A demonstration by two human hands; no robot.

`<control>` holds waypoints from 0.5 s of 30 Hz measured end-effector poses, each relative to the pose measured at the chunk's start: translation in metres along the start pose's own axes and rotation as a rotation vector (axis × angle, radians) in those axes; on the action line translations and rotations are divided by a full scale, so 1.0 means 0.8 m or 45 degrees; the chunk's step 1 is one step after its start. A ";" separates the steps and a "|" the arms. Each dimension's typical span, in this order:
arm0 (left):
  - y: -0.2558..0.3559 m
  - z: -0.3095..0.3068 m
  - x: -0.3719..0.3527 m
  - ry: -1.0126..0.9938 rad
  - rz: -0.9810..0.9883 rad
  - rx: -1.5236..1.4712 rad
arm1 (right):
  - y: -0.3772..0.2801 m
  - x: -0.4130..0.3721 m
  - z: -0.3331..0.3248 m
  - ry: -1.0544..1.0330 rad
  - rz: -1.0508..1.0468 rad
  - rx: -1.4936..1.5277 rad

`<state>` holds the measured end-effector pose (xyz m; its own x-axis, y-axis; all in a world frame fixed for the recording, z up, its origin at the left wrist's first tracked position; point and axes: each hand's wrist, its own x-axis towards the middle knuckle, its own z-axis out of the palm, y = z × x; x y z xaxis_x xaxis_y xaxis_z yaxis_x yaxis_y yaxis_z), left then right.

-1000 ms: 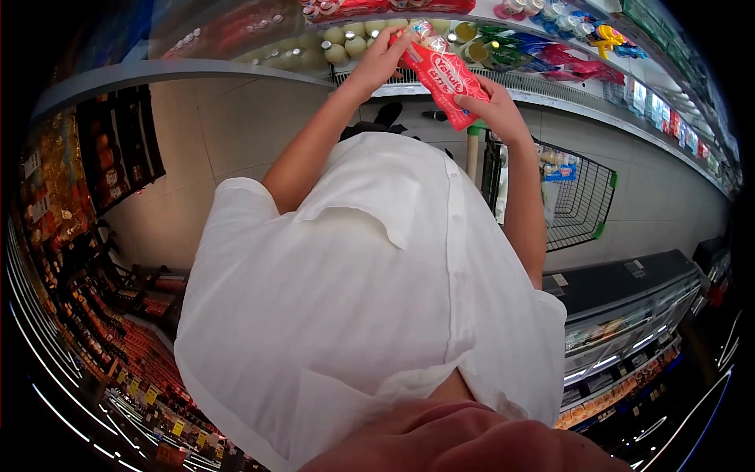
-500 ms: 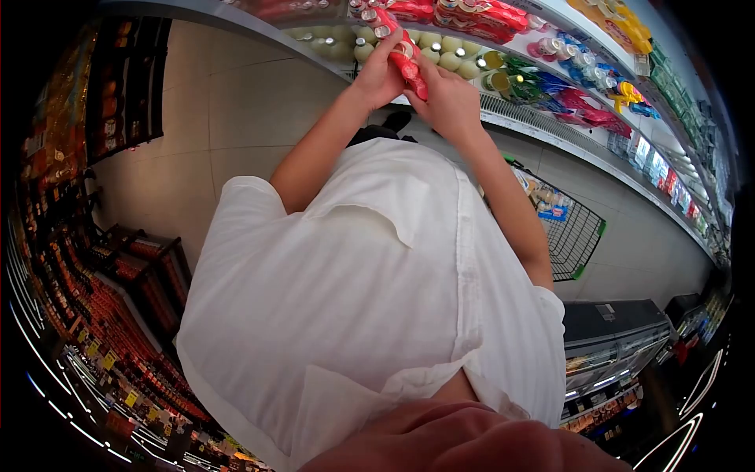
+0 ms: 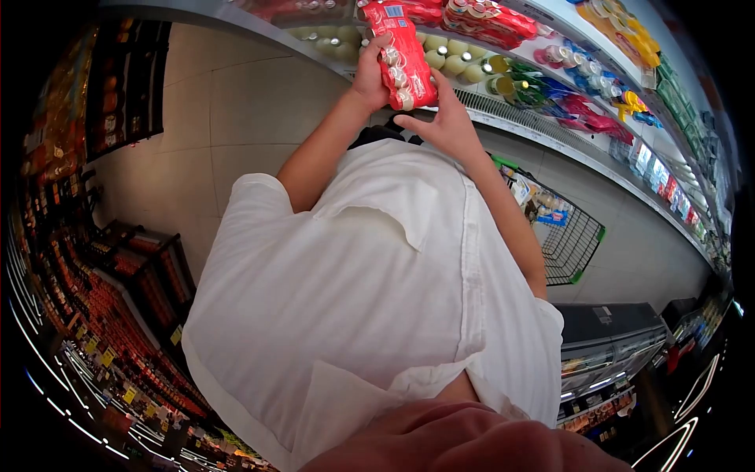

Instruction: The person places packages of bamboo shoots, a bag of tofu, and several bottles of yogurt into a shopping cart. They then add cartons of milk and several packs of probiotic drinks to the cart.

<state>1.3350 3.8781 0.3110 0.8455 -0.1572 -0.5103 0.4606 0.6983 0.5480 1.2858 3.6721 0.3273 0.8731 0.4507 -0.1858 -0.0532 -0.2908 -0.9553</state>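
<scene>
A red-wrapped pack of small bottles (image 3: 403, 55) is held up in front of the chilled shelf, its flat printed side with barcodes facing the camera. My left hand (image 3: 371, 75) grips the pack along its left edge, thumb over the wrap. My right hand (image 3: 447, 122) is at the pack's lower right corner, its fingers behind or against that edge and its thumb spread away below. Pale round-bodied bottles (image 3: 456, 63) stand on the shelf just right of the pack.
Red packs (image 3: 491, 22) lie on the upper shelf. The shelf's front edge (image 3: 543, 138) runs down to the right. A wire cart (image 3: 578, 236) holding some goods stands on the floor at right. Dark display racks (image 3: 130, 86) are at left.
The red pack has been turned from its narrow side to its broad printed side. My right hand has loosened, with its thumb now off the pack, and has shifted slightly down.
</scene>
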 end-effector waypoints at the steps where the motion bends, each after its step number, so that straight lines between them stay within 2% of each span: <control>1: -0.008 -0.003 0.005 0.082 0.019 -0.047 | 0.011 0.004 0.008 0.049 0.005 0.035; 2: -0.015 -0.007 0.009 0.165 0.037 -0.093 | 0.023 0.007 0.013 0.098 0.012 0.071; 3: -0.017 -0.005 0.010 0.172 0.017 -0.111 | 0.028 0.007 0.009 0.034 0.299 0.242; 7: -0.037 -0.027 0.040 0.259 0.195 -0.082 | 0.043 0.013 0.001 0.266 0.291 0.095; 8: -0.038 -0.038 0.052 0.256 0.192 -0.082 | 0.046 0.017 0.000 0.270 0.293 0.093; 11: -0.043 -0.079 0.113 0.479 0.153 -0.079 | 0.070 0.043 -0.005 0.187 0.378 0.227; 12: -0.038 -0.076 0.129 0.473 0.152 -0.076 | 0.082 0.052 -0.003 0.196 0.342 0.253; 15: -0.005 -0.055 0.180 0.746 0.219 -0.052 | 0.104 0.068 0.000 0.151 0.294 0.332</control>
<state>1.4433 3.8837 0.2059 0.6121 0.3626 -0.7028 0.3097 0.7077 0.6349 1.3290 3.6728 0.2376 0.8729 0.2928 -0.3902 -0.3641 -0.1415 -0.9206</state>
